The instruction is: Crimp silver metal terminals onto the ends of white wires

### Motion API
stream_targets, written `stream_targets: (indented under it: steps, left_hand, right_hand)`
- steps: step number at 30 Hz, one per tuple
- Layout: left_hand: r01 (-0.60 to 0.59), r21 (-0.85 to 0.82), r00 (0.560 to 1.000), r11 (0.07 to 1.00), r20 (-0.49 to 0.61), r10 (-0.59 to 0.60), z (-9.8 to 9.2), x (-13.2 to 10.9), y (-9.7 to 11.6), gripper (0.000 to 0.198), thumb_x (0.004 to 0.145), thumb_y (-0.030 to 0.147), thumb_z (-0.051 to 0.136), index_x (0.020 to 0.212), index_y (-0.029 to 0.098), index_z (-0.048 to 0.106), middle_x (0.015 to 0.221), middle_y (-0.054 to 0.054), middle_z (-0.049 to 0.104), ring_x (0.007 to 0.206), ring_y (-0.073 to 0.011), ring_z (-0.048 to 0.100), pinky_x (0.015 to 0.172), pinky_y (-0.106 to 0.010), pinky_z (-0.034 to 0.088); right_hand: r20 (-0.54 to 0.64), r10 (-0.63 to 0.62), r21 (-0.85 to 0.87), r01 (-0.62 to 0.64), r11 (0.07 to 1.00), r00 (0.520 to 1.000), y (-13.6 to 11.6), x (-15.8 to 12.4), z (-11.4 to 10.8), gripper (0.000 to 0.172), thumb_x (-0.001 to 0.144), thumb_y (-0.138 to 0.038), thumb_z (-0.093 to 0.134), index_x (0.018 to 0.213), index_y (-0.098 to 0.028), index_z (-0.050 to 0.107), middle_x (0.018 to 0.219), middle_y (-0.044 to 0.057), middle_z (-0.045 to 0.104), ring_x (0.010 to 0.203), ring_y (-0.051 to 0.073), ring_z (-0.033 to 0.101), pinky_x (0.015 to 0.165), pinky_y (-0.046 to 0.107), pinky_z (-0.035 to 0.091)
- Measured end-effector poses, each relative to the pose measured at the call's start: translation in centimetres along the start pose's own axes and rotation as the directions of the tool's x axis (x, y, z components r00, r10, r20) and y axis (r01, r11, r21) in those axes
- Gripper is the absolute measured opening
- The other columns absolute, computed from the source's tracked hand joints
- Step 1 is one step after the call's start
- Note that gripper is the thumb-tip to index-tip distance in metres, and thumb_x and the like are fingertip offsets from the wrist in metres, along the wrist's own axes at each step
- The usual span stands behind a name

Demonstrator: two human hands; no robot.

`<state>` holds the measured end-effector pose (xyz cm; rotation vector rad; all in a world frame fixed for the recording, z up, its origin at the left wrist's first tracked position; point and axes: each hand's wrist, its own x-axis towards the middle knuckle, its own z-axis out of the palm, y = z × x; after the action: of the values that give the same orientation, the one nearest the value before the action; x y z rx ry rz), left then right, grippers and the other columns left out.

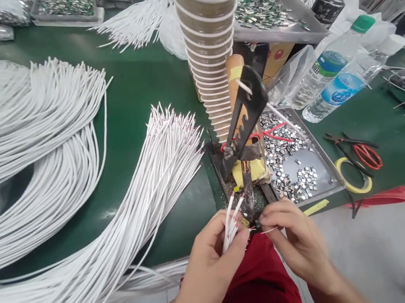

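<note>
Several white cables (pixel 229 233) with reddish tips are gripped in my left hand (pixel 214 259), its thumb and fingers closed round them. My right hand (pixel 298 236) is closed in a pinch just to the right, close to the bared wire ends. What it pinches is small and dark, and I cannot make out its kind; a thin pale strand shows below the fingers. Between and just beyond both hands, the metal tip of a soldering iron (pixel 247 185) points down. Its tan handle (pixel 235 67) rises behind a black notched bracket (pixel 244 107).
Bundled white cables (pixel 145 182) cover the left of the green table (pixel 136 85). A ribbed hose (pixel 211 24) hangs beyond the iron. To the right are a tray of metal connectors (pixel 324 161), water bottles (pixel 344 87), pliers (pixel 365 154) and yellow tape (pixel 342 176). Another tray (pixel 302 3) holds green-and-silver parts.
</note>
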<state>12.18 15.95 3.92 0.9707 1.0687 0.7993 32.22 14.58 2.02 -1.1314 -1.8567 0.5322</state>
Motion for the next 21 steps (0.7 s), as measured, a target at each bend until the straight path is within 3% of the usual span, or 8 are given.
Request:
stream_targets:
  steps: [9, 15, 21]
  left_hand:
    - [0.008, -0.091, 1.0, 0.996, -0.013, -0.009, 0.3, 0.0, 0.4, 0.016, 0.089, 0.025, 0.07, 0.077, 0.02, 0.062, 0.088, -0.001, 0.069, 0.082, -0.0177, 0.059, 0.081, -0.027, 0.05]
    - [0.032, -0.117, 0.999, 0.993, -0.035, -0.036, 0.3, 0.7, 0.6, 0.015, 0.087, 0.025, 0.073, 0.075, 0.02, 0.063, 0.089, -0.001, 0.07, 0.082, -0.0171, 0.06, 0.082, -0.027, 0.05]
    - [0.012, -0.135, 0.999, 0.991, -0.045, -0.018, 0.4, 0.9, 0.8, 0.015, 0.086, 0.026, 0.073, 0.076, 0.02, 0.064, 0.09, -0.001, 0.069, 0.08, -0.0169, 0.058, 0.079, -0.026, 0.051]
  right_hand:
    - [-0.044, -0.047, -0.07, 0.044, 0.997, 0.998, -0.6, 0.0, 0.3, 0.031, 0.096, 0.001, 0.061, 0.116, -0.022, 0.069, 0.097, 0.003, 0.066, 0.087, 0.017, 0.062, 0.078, 0.032, 0.054]
    - [-0.101, -0.055, -0.115, 0.043, 0.992, 0.993, -0.1, -0.7, 0.7, 0.028, 0.096, -0.002, 0.061, 0.115, -0.023, 0.063, 0.11, 0.006, 0.074, 0.099, 0.019, 0.073, 0.089, 0.037, 0.061]
    - [-0.112, -0.073, -0.145, 0.056, 0.988, 0.991, -0.2, -0.1, 1.2, 0.029, 0.096, -0.002, 0.062, 0.113, -0.025, 0.062, 0.108, 0.006, 0.076, 0.097, 0.019, 0.076, 0.086, 0.036, 0.064]
